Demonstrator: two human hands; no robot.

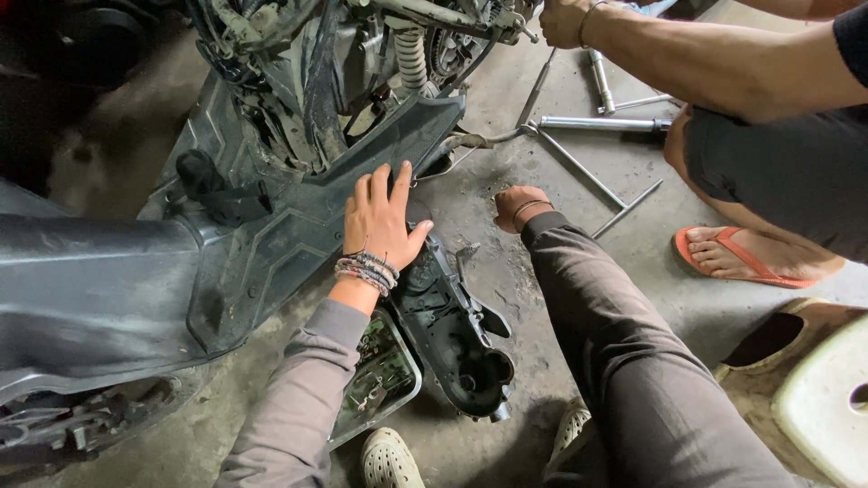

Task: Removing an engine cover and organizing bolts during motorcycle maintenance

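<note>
Footboard panel [298,217] of a dark grey scooter, lying under the person's left hand [380,221], which is spread flat on the panel's lower edge with fingers straight and gripping nothing; beaded bracelets [366,271] ring that wrist. Nearest the camera: two pale perforated clogs [391,459] at the bottom edge, partly cut off, and a metal tray [384,375] of small parts half hidden beneath the grey left sleeve. Black engine cover [457,339] lies on the concrete floor [506,271] just beside the tray, inner side up, touching or nearly touching the heel of the left hand. Right hand [517,208] rests on the floor near the panel's far corner, curled; only the back of it and the wrist show beyond the dark sleeve, so whether it holds anything cannot be told. Bare oily floor lies open between the two hands and to the right of the engine cover. Cream plastic stool [827,398] sits at the right edge, cut off. Farther: another person's foot in an orange flip-flop [737,258] and a cross wrench [579,163] lying flat, with loose socket bars [601,81] beyond it. Farthest: exposed scooter frame, spring [411,54] and hoses, details murky, with the other person's hand [565,20] closed on a part at the top edge.
</note>
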